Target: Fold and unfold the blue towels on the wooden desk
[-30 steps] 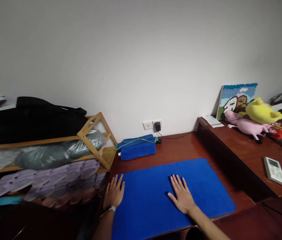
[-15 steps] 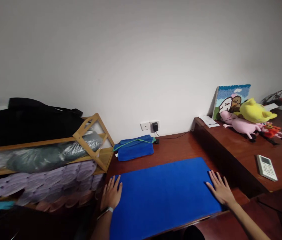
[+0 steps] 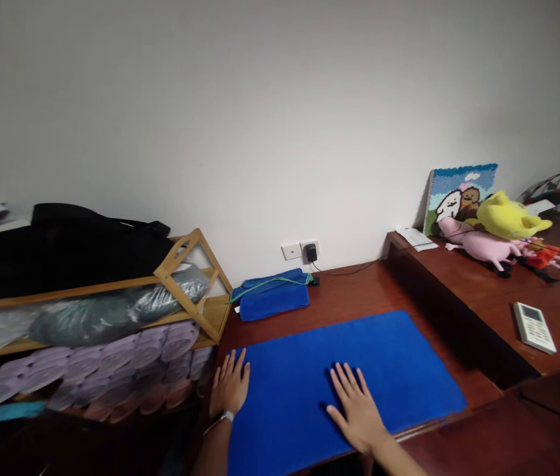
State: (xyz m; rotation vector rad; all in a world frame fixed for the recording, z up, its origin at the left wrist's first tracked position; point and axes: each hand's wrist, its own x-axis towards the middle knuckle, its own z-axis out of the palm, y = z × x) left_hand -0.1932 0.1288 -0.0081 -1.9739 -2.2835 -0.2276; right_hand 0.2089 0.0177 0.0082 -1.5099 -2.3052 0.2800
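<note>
A blue cloth (image 3: 389, 370) lies spread flat on the brown wooden surface (image 3: 354, 297). My left hand (image 3: 229, 389) rests flat on the cloth's left edge, fingers stretched out, a watch band at the wrist. My right hand (image 3: 355, 410) lies palm down near the middle of the cloth, fingers spread. Neither hand holds anything.
A folded blue cloth (image 3: 272, 296) lies by a wall socket with a black plug (image 3: 311, 252). At left, a wooden rack (image 3: 190, 277) holds bagged items and a black bag (image 3: 61, 244). On the raised ledge at right are plush toys (image 3: 495, 235), a picture (image 3: 458, 192) and a white remote (image 3: 534, 326).
My right hand slid from the middle of the cloth out to its right edge, then back to the middle. My left hand stayed at the left edge.
</note>
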